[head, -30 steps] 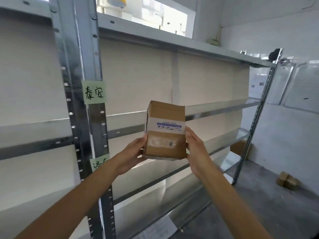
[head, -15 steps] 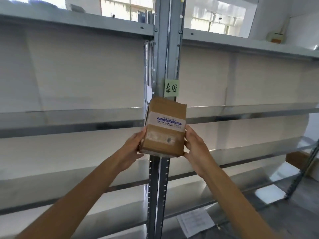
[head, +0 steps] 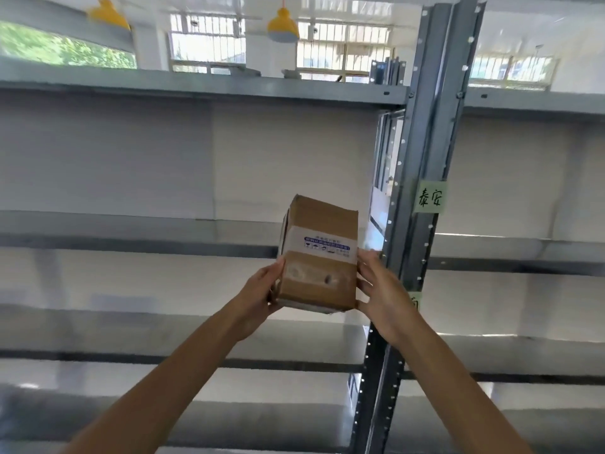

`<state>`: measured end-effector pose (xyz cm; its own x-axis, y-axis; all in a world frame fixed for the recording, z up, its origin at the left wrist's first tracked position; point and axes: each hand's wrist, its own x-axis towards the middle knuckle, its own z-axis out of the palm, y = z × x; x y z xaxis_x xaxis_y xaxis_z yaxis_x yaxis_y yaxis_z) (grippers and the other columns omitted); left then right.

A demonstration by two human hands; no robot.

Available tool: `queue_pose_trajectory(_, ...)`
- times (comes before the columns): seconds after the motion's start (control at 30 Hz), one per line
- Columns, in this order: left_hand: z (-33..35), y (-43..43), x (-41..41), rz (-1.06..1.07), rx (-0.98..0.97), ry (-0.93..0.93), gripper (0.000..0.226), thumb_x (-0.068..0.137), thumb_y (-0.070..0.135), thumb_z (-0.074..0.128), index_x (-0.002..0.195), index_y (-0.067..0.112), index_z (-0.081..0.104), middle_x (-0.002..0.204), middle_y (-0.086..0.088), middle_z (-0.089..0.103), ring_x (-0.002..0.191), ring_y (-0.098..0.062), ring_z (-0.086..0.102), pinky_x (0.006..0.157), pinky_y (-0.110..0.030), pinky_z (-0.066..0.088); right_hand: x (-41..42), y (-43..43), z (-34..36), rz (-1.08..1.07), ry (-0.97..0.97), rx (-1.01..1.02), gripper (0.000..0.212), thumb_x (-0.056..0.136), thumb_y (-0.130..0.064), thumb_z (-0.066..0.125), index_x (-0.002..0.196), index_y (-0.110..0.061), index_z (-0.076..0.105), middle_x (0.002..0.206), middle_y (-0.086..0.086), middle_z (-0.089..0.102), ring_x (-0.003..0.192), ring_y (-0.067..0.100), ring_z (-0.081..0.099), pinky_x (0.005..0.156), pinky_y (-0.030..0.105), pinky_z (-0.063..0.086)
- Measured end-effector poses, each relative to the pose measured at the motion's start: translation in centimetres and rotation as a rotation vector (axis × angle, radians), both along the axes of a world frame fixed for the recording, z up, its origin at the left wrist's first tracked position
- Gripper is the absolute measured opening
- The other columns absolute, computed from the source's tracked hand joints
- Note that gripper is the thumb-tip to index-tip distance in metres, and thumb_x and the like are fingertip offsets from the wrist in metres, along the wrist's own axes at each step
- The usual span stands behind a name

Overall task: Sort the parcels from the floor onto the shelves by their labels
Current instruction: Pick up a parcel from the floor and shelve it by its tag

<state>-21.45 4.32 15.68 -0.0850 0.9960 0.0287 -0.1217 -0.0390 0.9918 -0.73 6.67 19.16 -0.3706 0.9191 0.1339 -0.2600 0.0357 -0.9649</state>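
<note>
Brown cardboard parcel (head: 319, 253), white label band across it, held up in air before the metal shelves (head: 137, 239), just left of the upright post (head: 415, 198). Left hand (head: 262, 291) and right hand (head: 381, 291) grip its sides, fingers wrapped on its edges. Green tag (head: 431, 196) on post.

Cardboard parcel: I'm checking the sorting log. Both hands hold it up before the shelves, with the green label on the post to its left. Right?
Not quite: the head view shows the green label on the post to the right of the cardboard parcel, not the left. The left hand and right hand do hold it up before the shelves.
</note>
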Motion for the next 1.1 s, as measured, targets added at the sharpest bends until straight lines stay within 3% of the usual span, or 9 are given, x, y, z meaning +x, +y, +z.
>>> queue_pose_trajectory(0.1,1.0,-0.3,-1.0,0.036,0.023,-0.017,0.065,0.077,0.061,0.044,0.131,0.025,0.046,0.128,-0.003,0.056,0.119,-0.020,0.052,0.093,-0.031,0.048,-1.3,1.0,1.1,0.062,-0.012,0.039,0.035,0.096,-0.046,0.036,0.119,-0.031,0.058,0.125,-0.005,0.061,0.122,0.020,0.052,0.094,0.046,0.048)
queue_pose_trajectory(0.2,1.7,-0.4,-1.9,0.071,0.037,-0.003,0.068,0.076,0.062,0.043,0.134,0.026,0.044,0.134,-0.003,0.053,0.125,-0.022,0.049,0.103,-0.037,0.044,-2.8,2.0,1.8,0.094,-0.012,0.055,0.031,0.096,-0.045,0.036,0.114,-0.033,0.059,0.124,-0.003,0.061,0.122,0.020,0.051,0.100,0.051,0.043)
queue_pose_trajectory(0.3,2.0,-0.2,-3.1,0.079,0.054,0.028,0.058,0.079,0.063,0.035,0.130,0.035,0.046,0.134,0.002,0.053,0.127,-0.020,0.046,0.109,-0.039,0.037,-4.2,2.7,2.2,0.135,-0.011,0.073,0.030,0.096,-0.045,0.038,0.113,-0.033,0.060,0.122,-0.004,0.063,0.119,0.017,0.053,0.101,0.050,0.043)
queue_pose_trajectory(0.5,1.7,-0.2,-5.5,0.143,0.049,0.005,0.045,0.094,0.053,0.023,0.123,0.034,0.052,0.122,0.003,0.061,0.117,-0.015,0.054,0.098,-0.032,0.046,-7.3,3.7,1.7,0.201,-0.030,0.076,0.025,0.097,-0.044,0.038,0.103,-0.039,0.061,0.114,-0.009,0.065,0.114,0.012,0.055,0.089,0.042,0.048)
queue_pose_trajectory(0.63,1.5,-0.6,-8.0,0.190,0.018,-0.011,0.037,0.095,0.049,0.030,0.114,0.032,0.057,0.120,-0.001,0.060,0.117,-0.022,0.053,0.106,-0.042,0.042,-10.1,4.2,1.5,0.214,-0.046,0.059,0.024,0.098,-0.043,0.037,0.104,-0.038,0.060,0.116,-0.008,0.064,0.116,0.013,0.054,0.093,0.044,0.046)
queue_pose_trajectory(0.77,1.2,-0.8,-11.6,0.215,0.024,-0.034,0.041,0.096,0.047,0.033,0.120,0.024,0.056,0.120,-0.005,0.060,0.112,-0.022,0.053,0.101,-0.039,0.044,-13.4,4.2,1.5,0.228,-0.061,0.066,0.029,0.098,-0.043,0.038,0.115,-0.034,0.060,0.121,-0.006,0.064,0.118,0.015,0.054,0.100,0.049,0.044)
queue_pose_trajectory(0.9,0.7,-1.3,-15.7,0.227,0.020,-0.059,0.041,0.095,0.046,0.037,0.123,0.021,0.055,0.123,-0.007,0.059,0.113,-0.024,0.052,0.099,-0.041,0.045,-17.6,3.7,1.4,0.220,-0.072,0.086,0.031,0.097,-0.044,0.039,0.114,-0.035,0.063,0.118,-0.006,0.066,0.113,0.018,0.057,0.084,0.040,0.050)
queue_pose_trajectory(1.1,0.6,-2.7,-24.3,0.218,-0.012,-0.017,0.047,0.091,0.049,0.039,0.126,0.021,0.053,0.128,-0.009,0.056,0.118,-0.027,0.052,0.099,-0.040,0.047,-25.6,1.8,1.1,0.199,-0.097,0.107,0.035,0.098,-0.045,0.035,0.125,-0.035,0.056,0.120,-0.007,0.065,0.116,0.016,0.056,0.092,0.044,0.051)
